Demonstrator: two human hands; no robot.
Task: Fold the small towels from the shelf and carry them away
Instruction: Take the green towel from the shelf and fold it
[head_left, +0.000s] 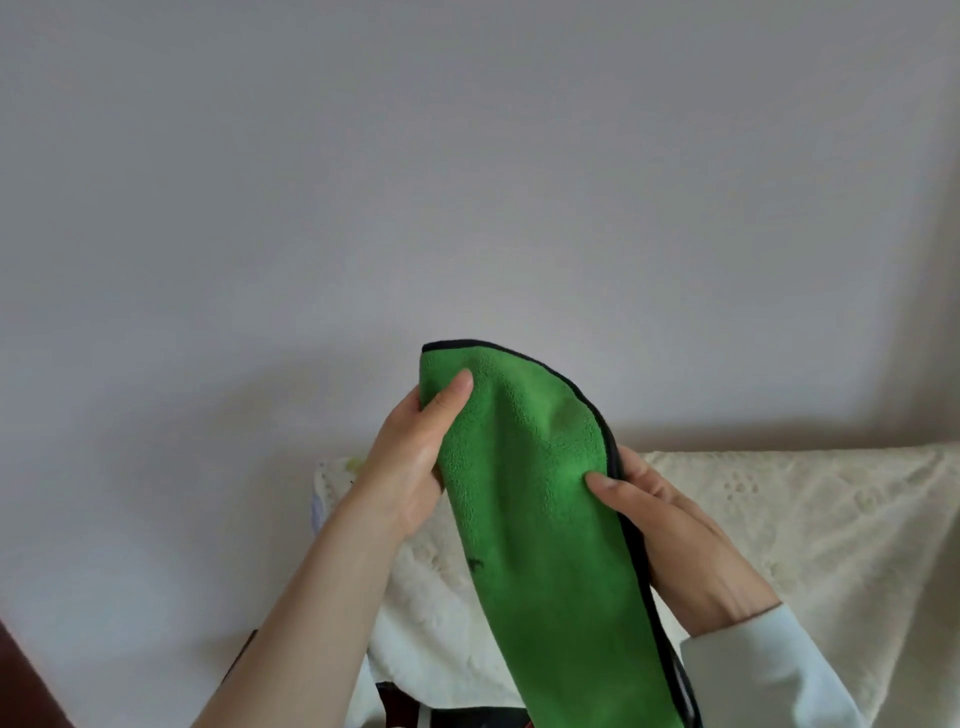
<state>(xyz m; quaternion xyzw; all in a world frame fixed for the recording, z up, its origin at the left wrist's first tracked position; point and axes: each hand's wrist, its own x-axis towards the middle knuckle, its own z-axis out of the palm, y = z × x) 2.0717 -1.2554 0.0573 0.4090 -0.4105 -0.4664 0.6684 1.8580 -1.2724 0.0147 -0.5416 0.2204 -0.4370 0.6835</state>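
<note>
I count one green towel (540, 499) with a black border, held up in front of the wall. Two hands are on it: my left hand (410, 457) at its upper left edge and my right hand (670, 535) at its right edge. One pale sleeve (769, 670) shows, on the right arm only. Behind, I see one cream embossed cloth (810, 519) along its top edge.
</note>
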